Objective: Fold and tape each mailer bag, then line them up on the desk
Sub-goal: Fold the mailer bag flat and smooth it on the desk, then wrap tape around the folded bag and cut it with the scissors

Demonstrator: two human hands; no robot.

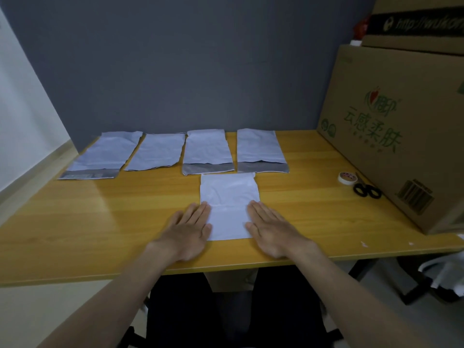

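The left hand [189, 228] is laid flat, palm down, with fingers straight and together, and its fingertips and thumb rest on the left edge of a white mailer bag [229, 205]; nothing is gripped by it. The right hand [270, 228] is spread flat in the same way on the bag's right edge, fingers straight, with nothing held. The bag is pressed between the two hands near the front edge of the wooden desk [100, 222], and a fold line can be seen running across it level with the fingertips. Beyond it, along the back of the desk by the grey wall, four more bags are laid side by side in a row: the far-left bag [103, 154], the second bag [157, 151], the third bag [208, 150] and the fourth bag [259, 149]. A dark grey strip is shown at the near end of the far-left, third and fourth bags; the top edge of the pressed bag lies just beside the strips of the third and fourth. Well to the right, a roll of tape [347, 177] is set on the desk, with black-handled scissors [367, 190] just beside it. Both are placed close against a large cardboard box [391, 136] printed with green characters, on which another box [414, 28] is stacked.
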